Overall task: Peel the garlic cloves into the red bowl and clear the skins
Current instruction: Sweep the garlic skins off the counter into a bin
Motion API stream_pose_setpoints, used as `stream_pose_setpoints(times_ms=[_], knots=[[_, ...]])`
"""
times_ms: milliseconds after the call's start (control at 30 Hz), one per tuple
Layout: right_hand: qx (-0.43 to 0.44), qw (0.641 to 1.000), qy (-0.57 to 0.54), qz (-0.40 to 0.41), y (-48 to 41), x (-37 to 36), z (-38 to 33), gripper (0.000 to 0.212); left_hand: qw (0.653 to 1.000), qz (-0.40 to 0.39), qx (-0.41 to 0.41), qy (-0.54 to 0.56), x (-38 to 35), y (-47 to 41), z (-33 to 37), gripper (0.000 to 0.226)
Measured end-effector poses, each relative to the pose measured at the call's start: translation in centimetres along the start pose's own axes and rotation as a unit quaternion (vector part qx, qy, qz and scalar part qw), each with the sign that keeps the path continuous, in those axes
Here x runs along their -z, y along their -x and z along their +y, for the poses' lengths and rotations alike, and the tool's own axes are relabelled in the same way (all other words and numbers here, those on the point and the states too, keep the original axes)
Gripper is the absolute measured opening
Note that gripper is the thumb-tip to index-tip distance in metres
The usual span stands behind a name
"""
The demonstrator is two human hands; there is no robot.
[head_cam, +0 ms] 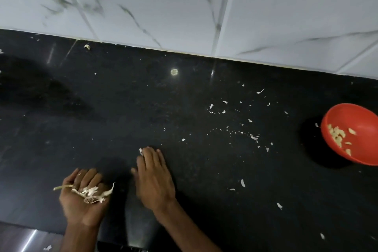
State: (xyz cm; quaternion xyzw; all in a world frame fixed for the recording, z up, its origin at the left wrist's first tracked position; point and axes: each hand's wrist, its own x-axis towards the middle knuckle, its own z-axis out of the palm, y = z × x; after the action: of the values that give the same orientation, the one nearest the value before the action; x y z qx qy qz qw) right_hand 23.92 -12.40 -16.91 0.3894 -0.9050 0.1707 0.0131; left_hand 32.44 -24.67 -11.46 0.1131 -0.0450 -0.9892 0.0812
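From the head camera, looking down on the black counter [114, 108], the left hand [81, 200] lies palm up near the front edge. Its fingers [89, 176] are curled inward to cradle a heap of garlic skins [91, 193], and a dry stalk [62, 187] pokes out past the thumb side. Just beside it, the right hand [153, 180] is flat, palm down, its fingers straight and close together. The fingertips [150, 152] touch a scrap of skin [140, 150] that shows at their far left edge. Loose skins [254, 137] are scattered over the counter to the right of that hand, well apart from it. The red bowl [360, 112] sits at the far right, tilted, with peeled cloves [337, 136] inside. Marble-patterned tiles [163, 2] run along the back.
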Motion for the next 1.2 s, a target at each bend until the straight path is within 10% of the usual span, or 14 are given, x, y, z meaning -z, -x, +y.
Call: stream_pose_setpoints(times_ms=[400, 667, 900, 1200], knots=[[-0.334, 0.936, 0.080, 0.078, 9.0, 6.0, 15.4, 0.026, 0.998, -0.013, 0.059, 0.003, -1.5, -3.5, -2.0, 0.040], [-0.431, 0.895, -0.006, 0.112, 2.8, 8.8, 23.7, 0.080, 0.995, -0.050, 0.086, -0.016, -1.8, -5.9, -2.3, 0.040], [-0.254, 0.963, -0.084, 0.007, -9.1, 9.7, 29.7, 0.058, 0.996, -0.041, 0.076, 0.000, -2.1, -6.2, -1.4, 0.039], [0.117, 0.970, -0.172, -0.129, -8.2, 5.8, 15.7, 0.060, 1.000, -0.006, 0.023, 0.006, -1.0, -2.1, 0.9, 0.040]])
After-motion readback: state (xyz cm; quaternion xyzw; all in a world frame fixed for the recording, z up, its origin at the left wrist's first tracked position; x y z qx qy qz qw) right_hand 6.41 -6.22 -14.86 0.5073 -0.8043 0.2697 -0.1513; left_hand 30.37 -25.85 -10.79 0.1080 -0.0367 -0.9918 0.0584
